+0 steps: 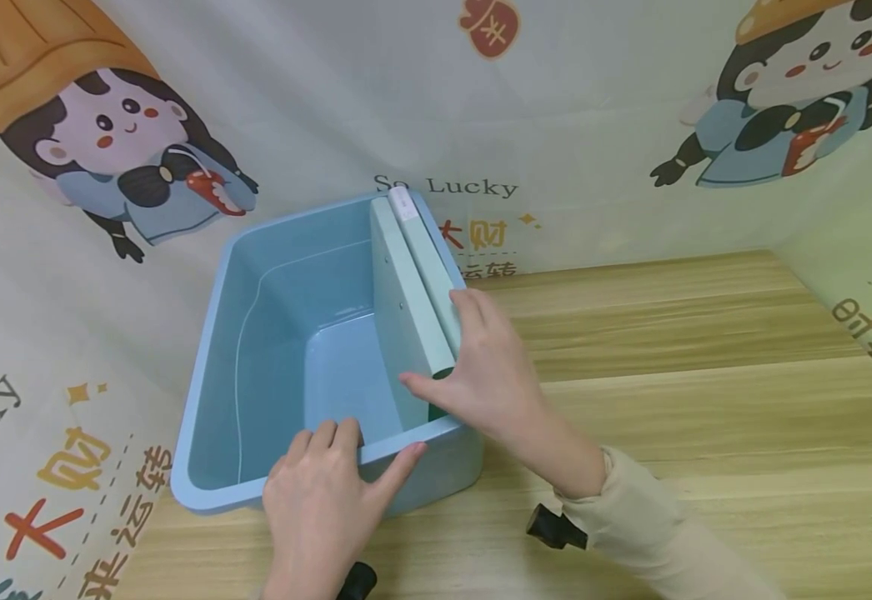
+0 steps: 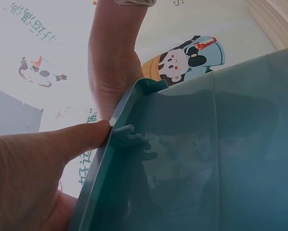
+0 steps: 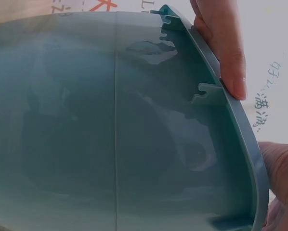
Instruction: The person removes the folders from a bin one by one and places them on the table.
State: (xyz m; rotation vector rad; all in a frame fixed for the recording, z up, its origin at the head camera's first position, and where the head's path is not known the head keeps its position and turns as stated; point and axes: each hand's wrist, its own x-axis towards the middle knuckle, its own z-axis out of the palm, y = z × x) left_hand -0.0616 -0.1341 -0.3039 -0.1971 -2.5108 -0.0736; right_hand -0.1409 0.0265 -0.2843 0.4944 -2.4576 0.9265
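A blue plastic bin [image 1: 207,358] holds two pale green binders [image 1: 406,308], standing side by side along its right wall, spines up. My left hand [image 1: 316,500] grips the near rim, fingers curled inside and thumb along the outer edge. Over the near right corner, my right hand [image 1: 492,375] has its thumb and fingers spread around the binders' near ends; firm contact cannot be told. The left wrist view shows the bin's outer wall [image 2: 230,159] with my left thumb [image 2: 86,137] at the rim; the right wrist view also shows the outer wall [image 3: 86,120].
A wood-grain tabletop [image 1: 691,400] extends right of the bin. Behind and at the left hangs a white printed cloth [image 1: 346,100] with cartoon figures and lettering, close to the bin's far side. Black wrist-mount parts [image 1: 556,527] show below both hands.
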